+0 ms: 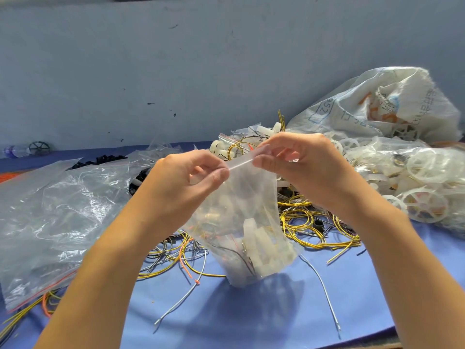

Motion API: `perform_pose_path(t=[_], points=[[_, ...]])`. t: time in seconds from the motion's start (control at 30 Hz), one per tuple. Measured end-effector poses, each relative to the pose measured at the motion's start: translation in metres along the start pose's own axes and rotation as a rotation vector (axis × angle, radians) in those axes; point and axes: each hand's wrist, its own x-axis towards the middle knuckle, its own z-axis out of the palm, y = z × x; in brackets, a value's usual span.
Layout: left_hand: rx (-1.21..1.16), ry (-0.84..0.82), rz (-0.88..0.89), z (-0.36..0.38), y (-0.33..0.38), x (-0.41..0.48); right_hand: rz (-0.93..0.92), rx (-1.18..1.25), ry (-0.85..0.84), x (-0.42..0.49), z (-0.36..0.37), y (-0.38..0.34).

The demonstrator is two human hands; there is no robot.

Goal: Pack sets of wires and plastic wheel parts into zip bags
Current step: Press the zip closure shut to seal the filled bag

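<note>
A clear zip bag (241, 210) hangs upright in the middle of the view, its bottom near the blue table (251, 316). Inside it lie white plastic wheel parts (261, 245) and thin wires. My left hand (186, 177) pinches the left end of the bag's top strip between thumb and fingers. My right hand (299, 162) pinches the right end of the same strip. Loose yellow wires (304, 222) lie in coils on the table behind the bag, and grey and orange wires (186, 268) lie to its lower left.
A pile of empty clear bags (50, 212) covers the left side. Bags of white plastic wheels (417, 187) sit at the right, with a large woven sack (372, 107) behind them. Black parts (100, 159) lie at the back left. A blue-grey wall rises behind.
</note>
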Motion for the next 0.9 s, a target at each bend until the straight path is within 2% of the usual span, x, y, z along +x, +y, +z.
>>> perform_pose_path(t=[0.13,0.5,0.7,0.9], points=[[-0.044,-0.008,0.007,0.003,0.006,0.000,0.022,0.145,0.002,-0.001,0.001,-0.004],[-0.009,0.010,0.036,0.005,0.009,0.002,0.152,0.303,-0.003,-0.004,0.003,-0.009],[-0.057,-0.006,0.008,0.006,0.013,0.003,0.140,0.326,-0.020,-0.003,0.006,-0.012],[-0.103,-0.011,-0.005,0.009,0.018,0.005,0.082,0.243,-0.025,-0.002,0.013,-0.015]])
